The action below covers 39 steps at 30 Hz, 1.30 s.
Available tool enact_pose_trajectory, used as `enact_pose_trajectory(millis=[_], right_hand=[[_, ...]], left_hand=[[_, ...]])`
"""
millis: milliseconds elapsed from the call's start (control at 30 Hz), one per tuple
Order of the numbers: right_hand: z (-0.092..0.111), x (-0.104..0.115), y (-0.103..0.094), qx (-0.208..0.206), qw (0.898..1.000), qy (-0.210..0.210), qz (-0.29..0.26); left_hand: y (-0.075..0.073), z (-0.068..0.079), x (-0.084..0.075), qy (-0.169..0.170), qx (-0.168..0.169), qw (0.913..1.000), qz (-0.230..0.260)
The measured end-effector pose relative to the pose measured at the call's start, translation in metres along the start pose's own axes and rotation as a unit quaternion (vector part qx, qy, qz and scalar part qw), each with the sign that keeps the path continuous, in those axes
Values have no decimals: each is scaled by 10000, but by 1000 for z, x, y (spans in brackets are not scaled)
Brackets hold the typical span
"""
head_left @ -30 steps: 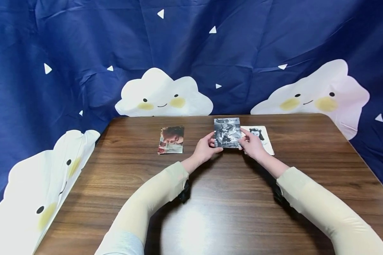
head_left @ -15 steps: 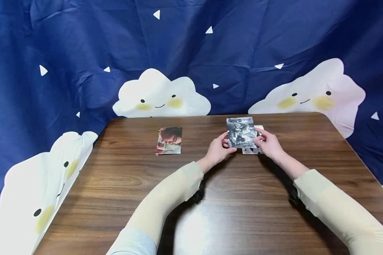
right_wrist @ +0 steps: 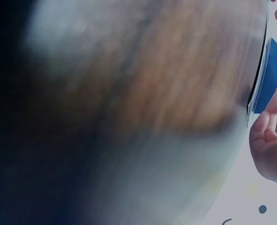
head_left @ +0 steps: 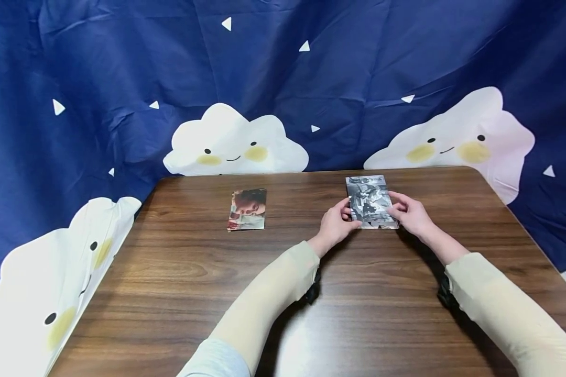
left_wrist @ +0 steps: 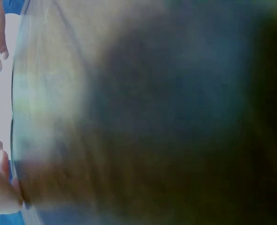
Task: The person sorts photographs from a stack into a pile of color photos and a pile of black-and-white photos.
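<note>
A black-and-white photo card [head_left: 369, 199] lies between both hands at the back right of the table in the head view. It overlaps a paler card [head_left: 388, 225], of which only a strip along the front edge shows. My left hand [head_left: 336, 222] pinches the left edge, its thumb near the front corner. On the opposite edge, my right hand [head_left: 411, 214] holds the card with thumb and fingers. The left wrist view catches only part of that hand at its left border. In the right wrist view the fingers appear at the right border, and most of the picture is blurred.
To the left, a small stack of colour photo cards [head_left: 247, 209] lies on the brown wooden table [head_left: 179, 293]. The table's back edge runs close behind the cards. Behind it hangs a blue cloth [head_left: 273, 63] with white clouds.
Both hands have carried the black-and-white card to the right and lowered it over the paler card, now nearly covering it. The colour stack has stayed put; the view shifted slightly.
</note>
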State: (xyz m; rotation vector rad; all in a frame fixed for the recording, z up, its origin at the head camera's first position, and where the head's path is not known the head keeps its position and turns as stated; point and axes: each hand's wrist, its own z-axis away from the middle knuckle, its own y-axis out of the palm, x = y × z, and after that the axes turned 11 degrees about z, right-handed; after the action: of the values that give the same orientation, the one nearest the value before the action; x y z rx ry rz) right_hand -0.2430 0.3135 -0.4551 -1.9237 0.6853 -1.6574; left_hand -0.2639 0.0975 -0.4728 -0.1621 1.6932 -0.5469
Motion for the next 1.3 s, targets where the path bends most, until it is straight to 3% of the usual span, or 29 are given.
enact_pose_trajectory(millis=[233,400,600,733,967,1300], right_hand=[[0,-4,-1,193,9996,192,-89],[1,-5,-1,264,9986,182,413],[-3,-11,2,234,9950,-121,964],[-4,-17,3,123,9970,-284,706],[-1,-7,0,132,9898,146,1409],[2,-5,-4,217,9851,383,1663]], left_hand=[[2,0,0,-199,-40,9949,-987],[5,1,-2,-471,14,9904,-1298],[8,2,-6,-587,137,9839,-1681],[10,1,-8,-591,133,9818,-1801],[11,3,-11,-573,243,9816,-1806],[14,3,-10,-487,176,9835,-1733]])
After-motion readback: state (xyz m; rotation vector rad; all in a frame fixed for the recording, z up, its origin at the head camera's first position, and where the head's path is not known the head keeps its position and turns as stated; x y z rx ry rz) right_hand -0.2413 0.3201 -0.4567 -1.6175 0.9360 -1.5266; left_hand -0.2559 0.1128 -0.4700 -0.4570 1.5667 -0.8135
